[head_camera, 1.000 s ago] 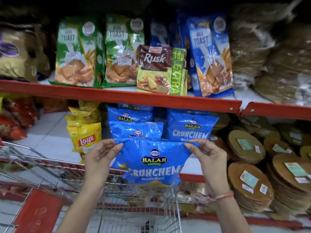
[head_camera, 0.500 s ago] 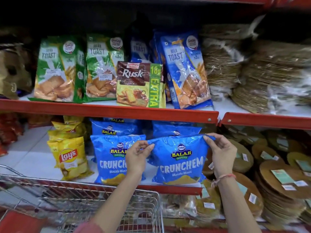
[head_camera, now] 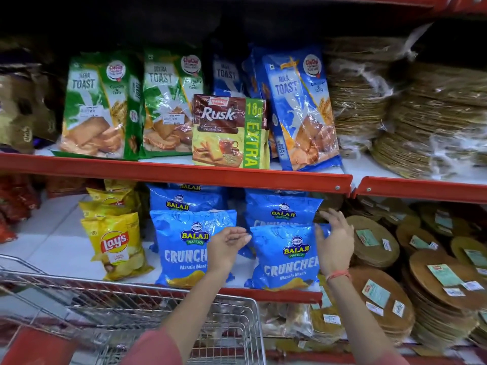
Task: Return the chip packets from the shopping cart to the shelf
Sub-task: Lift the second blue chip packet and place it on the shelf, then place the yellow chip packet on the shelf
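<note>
**Blue, Yellow, Green and Red on the Shelves**

The front right shiny blue chip packet [head_camera: 286,256] has white letters, a yellow name badge and yellow chips drawn at the bottom. The left blue chip packet [head_camera: 184,248] beside it looks just the same. The yellow chip bag [head_camera: 116,246] has a red round badge with white writing. The long metal shelf edge [head_camera: 171,172] is bright red. Up top, two green and white toast packs [head_camera: 97,106] show golden brown toast. The brown rusk box [head_camera: 232,133] has a green stripe with yellow letters. The blue toast pack [head_camera: 300,106] has white swirls. The round flat breads [head_camera: 374,241] are brown with pale green labels. The wire cart [head_camera: 126,299] is silver grey
</note>
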